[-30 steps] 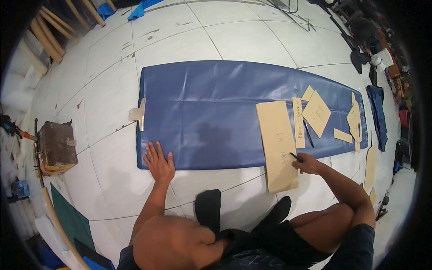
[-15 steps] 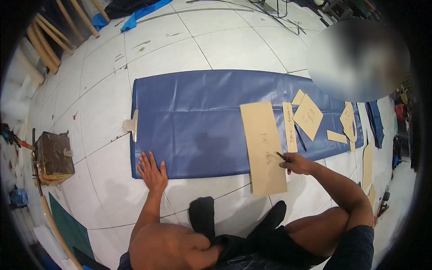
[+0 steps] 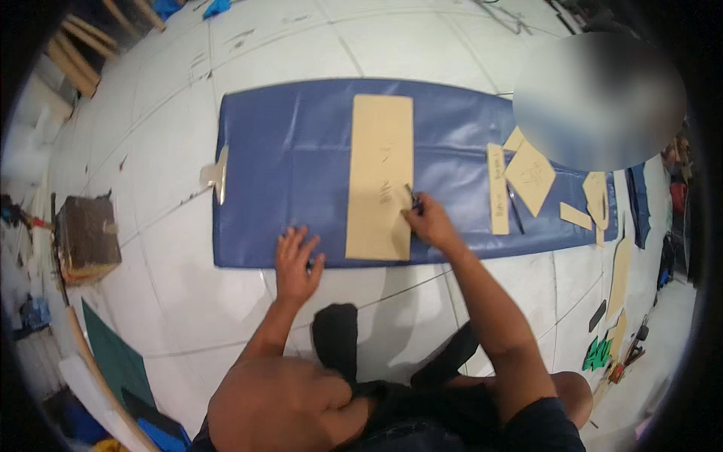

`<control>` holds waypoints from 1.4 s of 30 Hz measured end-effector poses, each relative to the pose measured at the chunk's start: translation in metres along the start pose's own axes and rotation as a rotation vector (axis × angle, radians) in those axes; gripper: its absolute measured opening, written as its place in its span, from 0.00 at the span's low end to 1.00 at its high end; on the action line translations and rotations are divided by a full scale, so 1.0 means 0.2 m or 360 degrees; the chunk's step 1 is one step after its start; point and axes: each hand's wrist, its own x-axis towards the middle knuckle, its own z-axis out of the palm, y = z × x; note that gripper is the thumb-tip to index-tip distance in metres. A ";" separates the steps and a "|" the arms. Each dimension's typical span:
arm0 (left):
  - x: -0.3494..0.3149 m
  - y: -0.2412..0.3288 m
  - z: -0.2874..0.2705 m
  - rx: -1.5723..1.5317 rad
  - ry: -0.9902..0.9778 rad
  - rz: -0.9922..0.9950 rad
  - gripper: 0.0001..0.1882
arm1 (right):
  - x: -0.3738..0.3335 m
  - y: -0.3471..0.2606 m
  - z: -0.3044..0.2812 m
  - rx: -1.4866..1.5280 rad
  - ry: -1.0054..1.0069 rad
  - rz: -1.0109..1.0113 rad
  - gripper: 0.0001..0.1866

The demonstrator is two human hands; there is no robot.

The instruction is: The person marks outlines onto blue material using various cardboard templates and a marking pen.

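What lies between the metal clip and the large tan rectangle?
Only bare blue sheet shows straight across from the clip to the rectangle in the head view; the left hand is below.

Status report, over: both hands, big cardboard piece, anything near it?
Right hand grips dark pen at right edge of cardboard piece. Left hand open over blue sheet. Cardboard piece on sheet, smaller pieces rightward.

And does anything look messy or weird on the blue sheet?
The small tan pieces at the right end of the blue sheet lie at mixed angles, and some seem to overlap. The big tan piece lies nearly straight across. I see no spills.
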 end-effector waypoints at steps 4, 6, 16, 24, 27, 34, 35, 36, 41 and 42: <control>-0.01 0.13 0.10 -0.0059 -0.0141 0.0327 0.21 | 0.04 0.09 0.13 -0.0256 0.0190 -0.0326 0.19; -0.06 0.10 0.21 -0.0049 -0.0174 0.0368 0.21 | 0.04 0.16 0.16 -0.0108 0.0209 -0.0343 0.23; -0.05 0.14 0.14 -0.0123 -0.0250 0.0293 0.16 | -0.09 -0.03 0.13 -0.0048 0.0155 -0.0379 0.26; -0.04 0.16 0.12 -0.0204 -0.0186 0.0282 0.15 | -0.10 0.05 0.16 -0.0134 0.0350 -0.0469 0.23; -0.04 0.17 0.11 -0.0232 -0.0213 0.0241 0.15 | -0.14 0.05 0.06 -0.0383 0.0187 -0.0622 0.18; -0.04 0.16 0.11 -0.0191 -0.0238 0.0227 0.16 | -0.30 -0.01 -0.05 -0.0574 -0.0059 -0.0560 0.16; -0.04 0.16 0.10 -0.0198 -0.0236 0.0228 0.16 | -0.30 0.01 -0.02 -0.0522 -0.0060 -0.0552 0.17; -0.04 0.17 0.10 -0.0208 -0.0234 0.0229 0.16 | -0.30 0.03 0.00 -0.0471 -0.0061 -0.0543 0.17; -0.03 0.18 0.12 -0.0166 -0.0185 0.0248 0.15 | -0.29 0.08 0.06 -0.0304 -0.0060 -0.0514 0.21; -0.03 0.18 0.12 -0.0172 -0.0183 0.0250 0.15 | -0.28 0.08 0.06 -0.0332 -0.0049 -0.0543 0.21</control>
